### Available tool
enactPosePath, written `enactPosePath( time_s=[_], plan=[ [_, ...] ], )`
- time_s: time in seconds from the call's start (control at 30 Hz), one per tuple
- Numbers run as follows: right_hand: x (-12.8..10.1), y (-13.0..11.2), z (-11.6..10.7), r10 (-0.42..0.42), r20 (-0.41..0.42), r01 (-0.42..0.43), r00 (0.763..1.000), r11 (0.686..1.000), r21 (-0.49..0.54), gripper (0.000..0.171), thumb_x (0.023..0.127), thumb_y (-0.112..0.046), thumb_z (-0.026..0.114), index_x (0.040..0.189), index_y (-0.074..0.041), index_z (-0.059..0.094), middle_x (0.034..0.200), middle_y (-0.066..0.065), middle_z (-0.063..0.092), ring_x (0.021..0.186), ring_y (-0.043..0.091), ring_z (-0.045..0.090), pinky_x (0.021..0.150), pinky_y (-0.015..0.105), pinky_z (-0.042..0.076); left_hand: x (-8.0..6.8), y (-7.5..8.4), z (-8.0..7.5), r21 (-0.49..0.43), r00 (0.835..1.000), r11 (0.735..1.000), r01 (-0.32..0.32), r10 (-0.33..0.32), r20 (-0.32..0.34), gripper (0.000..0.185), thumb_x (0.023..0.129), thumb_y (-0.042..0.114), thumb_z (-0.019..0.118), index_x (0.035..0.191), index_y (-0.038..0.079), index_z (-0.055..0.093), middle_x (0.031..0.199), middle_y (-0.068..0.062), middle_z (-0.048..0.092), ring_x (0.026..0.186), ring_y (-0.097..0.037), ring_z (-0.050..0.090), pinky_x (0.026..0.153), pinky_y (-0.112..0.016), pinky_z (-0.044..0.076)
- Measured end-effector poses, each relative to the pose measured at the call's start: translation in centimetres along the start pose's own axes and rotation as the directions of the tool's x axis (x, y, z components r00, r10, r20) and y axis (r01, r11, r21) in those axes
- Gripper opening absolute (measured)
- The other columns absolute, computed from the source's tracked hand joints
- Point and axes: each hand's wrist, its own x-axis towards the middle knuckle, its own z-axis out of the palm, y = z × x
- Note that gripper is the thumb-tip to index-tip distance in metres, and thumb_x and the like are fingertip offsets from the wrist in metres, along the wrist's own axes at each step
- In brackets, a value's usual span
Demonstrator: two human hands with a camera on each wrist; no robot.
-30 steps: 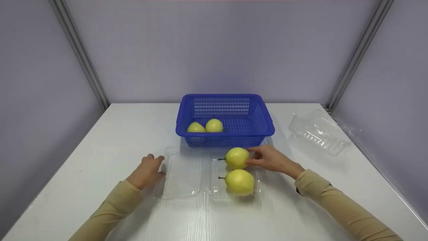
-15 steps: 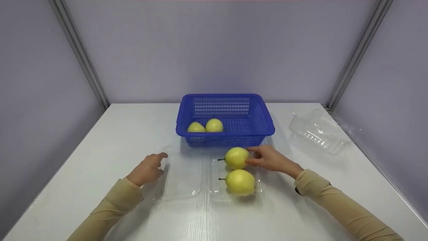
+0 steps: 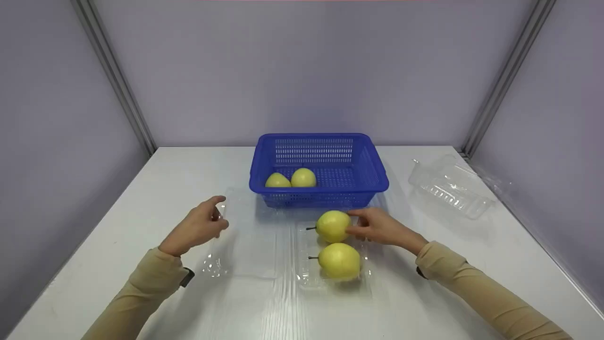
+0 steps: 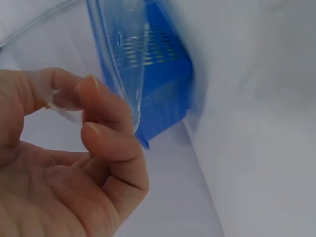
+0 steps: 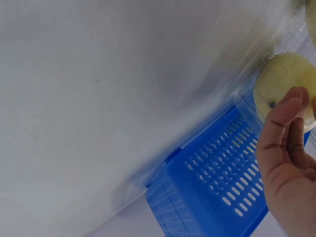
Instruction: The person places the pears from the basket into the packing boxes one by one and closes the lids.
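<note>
On white tabletop (image 3: 122, 222), clear plastic lid (image 3: 250, 241) is gripped, tilted, at left by left hand (image 3: 196, 227); far pear (image 3: 333, 226), in clear tray (image 3: 309, 274), is pinched by right hand (image 3: 380, 226), blue basket (image 3: 318, 189) just beyond.

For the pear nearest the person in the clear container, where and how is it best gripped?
Take the near pear by its broad, rounded body, probably coming from above and the right: it lies on its side, its thin stem pointing left, and the far pear sits close behind, leaving little room there.
</note>
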Motion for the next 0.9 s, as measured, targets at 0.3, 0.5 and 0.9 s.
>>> enactPosePath(
  time_s=[0.3,0.5,0.9],
  plan=[
    [0.0,-0.1,0.2,0.010,0.007,-0.010,1.000,1.000,0.005,0.046,0.093,-0.028,0.068,0.132,-0.005,0.059,0.068,0.000,0.064,0.056,0.006,0.056,0.049,0.023,0.048,-1.2,2.5,-0.2,-0.106,0.996,0.992,-0.074,0.068,-0.055,0.062,0.085,0.007,0.060,0.144,0.004,0.040,0.085,-0.003,0.049,0.077,-0.018,0.050,0.070,-0.029,0.043],
    [-0.1,0.0,0.3,0.011,0.004,-0.011,1.000,1.000,0.028,0.046,0.093,-0.026,0.068,0.134,-0.006,0.059,0.068,0.000,0.064,0.056,0.006,0.056,0.050,0.023,0.048,-1.8,4.9,0.4,-0.128,0.976,0.971,-0.202,0.190,-0.105,0.060,0.088,0.015,0.067,0.143,0.003,0.045,0.088,-0.003,0.052,0.080,-0.018,0.051,0.069,-0.025,0.042],
    [-0.5,-0.1,0.6,0.021,0.000,-0.021,1.000,0.998,0.063,0.051,0.093,-0.027,0.068,0.136,-0.004,0.056,0.070,0.002,0.065,0.057,0.009,0.057,0.051,0.023,0.049,-2.0,9.2,3.8,-0.038,0.840,0.846,-0.531,0.521,-0.152,0.041,0.093,0.032,0.067,0.132,0.022,0.060,0.122,-0.004,0.051,0.097,-0.017,0.051,0.068,-0.031,0.048]
  ],
)
